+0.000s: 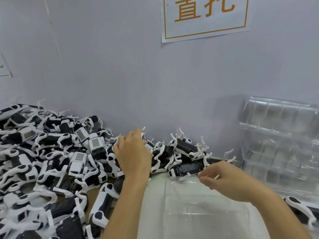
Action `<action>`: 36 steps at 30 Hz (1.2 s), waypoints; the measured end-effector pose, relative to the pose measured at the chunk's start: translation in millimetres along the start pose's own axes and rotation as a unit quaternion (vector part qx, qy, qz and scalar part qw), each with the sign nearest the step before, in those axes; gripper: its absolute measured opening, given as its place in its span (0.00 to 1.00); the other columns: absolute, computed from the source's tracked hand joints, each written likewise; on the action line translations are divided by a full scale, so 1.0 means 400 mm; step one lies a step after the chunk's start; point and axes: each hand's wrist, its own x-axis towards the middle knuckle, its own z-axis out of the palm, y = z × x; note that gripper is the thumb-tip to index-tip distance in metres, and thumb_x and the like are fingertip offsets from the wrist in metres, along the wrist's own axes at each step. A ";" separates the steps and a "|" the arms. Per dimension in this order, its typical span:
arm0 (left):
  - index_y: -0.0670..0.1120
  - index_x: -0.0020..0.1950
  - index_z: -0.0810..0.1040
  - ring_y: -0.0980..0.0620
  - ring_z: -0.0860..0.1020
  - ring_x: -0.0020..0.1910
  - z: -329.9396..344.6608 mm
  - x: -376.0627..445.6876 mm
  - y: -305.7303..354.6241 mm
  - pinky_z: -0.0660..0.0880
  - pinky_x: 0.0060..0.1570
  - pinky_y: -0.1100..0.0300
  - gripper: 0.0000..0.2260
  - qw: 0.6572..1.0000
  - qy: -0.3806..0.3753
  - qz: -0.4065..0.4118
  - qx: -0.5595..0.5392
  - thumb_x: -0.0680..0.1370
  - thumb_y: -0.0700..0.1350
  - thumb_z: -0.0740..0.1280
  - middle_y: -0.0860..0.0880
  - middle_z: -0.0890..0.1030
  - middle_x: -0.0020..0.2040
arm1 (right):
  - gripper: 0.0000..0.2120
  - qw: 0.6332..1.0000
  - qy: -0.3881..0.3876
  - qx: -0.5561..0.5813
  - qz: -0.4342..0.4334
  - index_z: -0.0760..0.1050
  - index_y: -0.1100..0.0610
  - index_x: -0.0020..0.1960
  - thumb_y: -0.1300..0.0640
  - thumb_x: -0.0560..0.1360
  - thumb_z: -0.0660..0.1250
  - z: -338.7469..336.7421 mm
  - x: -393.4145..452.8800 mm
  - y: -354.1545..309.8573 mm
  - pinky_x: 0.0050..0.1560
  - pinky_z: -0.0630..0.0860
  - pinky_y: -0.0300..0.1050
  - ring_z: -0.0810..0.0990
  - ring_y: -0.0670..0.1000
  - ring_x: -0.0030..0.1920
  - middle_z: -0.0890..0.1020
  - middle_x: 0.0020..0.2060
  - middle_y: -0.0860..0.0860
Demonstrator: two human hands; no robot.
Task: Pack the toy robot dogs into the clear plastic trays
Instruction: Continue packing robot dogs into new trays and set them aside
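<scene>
A large heap of black-and-white toy robot dogs (pixel 51 163) covers the table's left half and runs along the wall to the middle. My left hand (pixel 133 154) reaches into the heap, fingers curled round one dog near the wall; the dog is mostly hidden under the hand. My right hand (pixel 222 178) pinches the white leg of a dog (pixel 188 168) that lies on its back at the far edge of a clear plastic tray (pixel 198 209). The tray lies flat in front of me, on a white surface.
A stack of clear plastic trays (pixel 279 145) leans against the wall at the right. One more toy dog (pixel 300 207) lies at the right edge below that stack. A paper sign (pixel 205 16) with orange characters hangs on the grey wall.
</scene>
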 end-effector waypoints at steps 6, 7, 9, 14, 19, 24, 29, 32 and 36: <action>0.42 0.61 0.77 0.47 0.73 0.46 -0.028 0.021 0.025 0.69 0.46 0.55 0.15 0.990 0.045 0.059 -0.116 0.76 0.30 0.66 0.49 0.77 0.43 | 0.05 1.000 0.011 0.010 -0.004 0.79 0.38 0.44 0.43 0.77 0.66 0.002 0.002 -0.004 0.52 0.79 0.43 0.81 0.38 0.44 0.83 0.43 0.39; 0.43 0.62 0.76 0.51 0.73 0.46 -0.027 0.022 0.034 0.70 0.45 0.58 0.16 0.983 0.032 0.070 -0.164 0.77 0.30 0.64 0.49 0.76 0.44 | 0.05 1.000 0.013 0.012 -0.005 0.79 0.38 0.44 0.43 0.77 0.66 0.003 0.002 -0.005 0.52 0.78 0.42 0.81 0.38 0.44 0.83 0.43 0.39; 0.46 0.62 0.76 0.60 0.78 0.47 -0.029 0.020 0.055 0.76 0.44 0.64 0.19 0.953 -0.029 0.062 -0.294 0.79 0.28 0.59 0.48 0.78 0.48 | 0.04 0.999 0.029 0.024 -0.005 0.79 0.37 0.45 0.45 0.78 0.66 0.003 0.002 -0.007 0.50 0.77 0.40 0.80 0.38 0.44 0.83 0.43 0.39; 0.55 0.54 0.77 0.67 0.79 0.45 -0.016 -0.001 0.087 0.73 0.47 0.72 0.09 0.851 -0.123 -0.049 -0.508 0.83 0.40 0.62 0.57 0.83 0.48 | 0.20 0.976 0.171 0.132 -0.009 0.72 0.45 0.68 0.51 0.77 0.68 -0.001 0.010 -0.015 0.50 0.73 0.40 0.79 0.40 0.50 0.78 0.50 0.38; 0.49 0.55 0.81 0.52 0.82 0.49 0.013 -0.042 0.112 0.78 0.49 0.59 0.09 0.729 -0.242 -0.120 -0.630 0.83 0.40 0.62 0.50 0.85 0.48 | 0.28 0.949 0.180 0.253 -0.060 0.64 0.33 0.69 0.46 0.74 0.72 -0.005 -0.004 -0.023 0.44 0.72 0.33 0.77 0.39 0.54 0.72 0.57 0.29; 0.43 0.58 0.79 0.47 0.80 0.51 0.018 -0.060 0.110 0.77 0.47 0.57 0.10 0.596 -0.333 -0.159 -0.714 0.82 0.37 0.59 0.43 0.82 0.55 | 0.15 0.908 0.276 0.291 -0.123 0.79 0.45 0.50 0.64 0.72 0.74 -0.008 0.002 -0.034 0.32 0.75 0.33 0.80 0.47 0.36 0.83 0.38 0.41; 0.47 0.55 0.81 0.47 0.80 0.46 0.008 -0.041 0.087 0.78 0.46 0.52 0.10 0.586 -0.412 -0.141 -0.684 0.77 0.45 0.66 0.45 0.82 0.54 | 0.20 0.900 0.302 0.283 -0.136 0.79 0.45 0.48 0.70 0.71 0.74 -0.006 0.001 -0.025 0.31 0.74 0.35 0.80 0.45 0.36 0.83 0.38 0.41; 0.49 0.55 0.82 0.48 0.80 0.43 0.011 -0.044 0.102 0.80 0.45 0.51 0.11 0.640 -0.424 -0.129 -0.628 0.76 0.53 0.71 0.49 0.82 0.48 | 0.19 0.908 0.289 0.265 -0.147 0.77 0.45 0.50 0.68 0.71 0.74 -0.001 0.001 -0.028 0.33 0.74 0.33 0.80 0.45 0.38 0.83 0.39 0.41; 0.47 0.49 0.82 0.48 0.81 0.41 0.021 -0.043 0.106 0.82 0.45 0.49 0.13 0.680 -0.382 -0.134 -0.611 0.71 0.54 0.71 0.48 0.82 0.44 | 0.21 0.942 0.206 0.241 -0.108 0.75 0.41 0.55 0.63 0.71 0.75 -0.012 -0.012 -0.038 0.39 0.81 0.47 0.81 0.51 0.40 0.82 0.42 0.42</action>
